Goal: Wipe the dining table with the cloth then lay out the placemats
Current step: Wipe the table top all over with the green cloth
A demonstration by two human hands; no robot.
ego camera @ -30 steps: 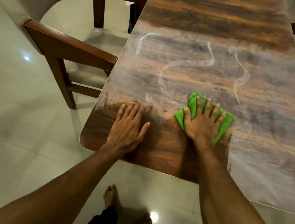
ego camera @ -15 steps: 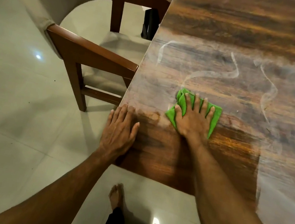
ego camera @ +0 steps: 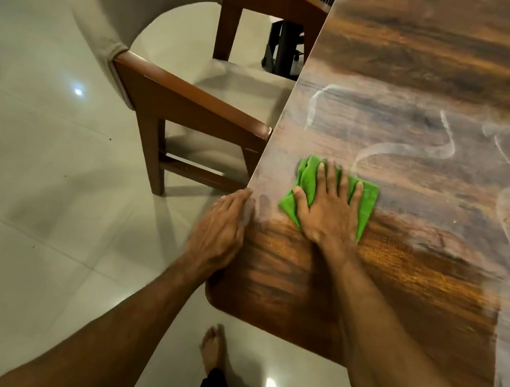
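Note:
A long dark wooden dining table fills the right of the head view, hazy with white streaks except for a darker patch near its left corner. A folded green cloth lies flat near the table's left edge. My right hand presses down on the cloth with fingers spread. My left hand rests on the table's left edge beside it, fingers together, holding nothing. No placemats are in view.
A wooden armchair with beige upholstery stands close against the table's left side. Pale glossy floor tiles spread to the left. My bare feet stand below the table's near corner. A dark object sits behind the chair.
My right hand slid the cloth leftward toward the table's left edge. My left hand moved from flat on the tabletop to the left edge. The view shifted left.

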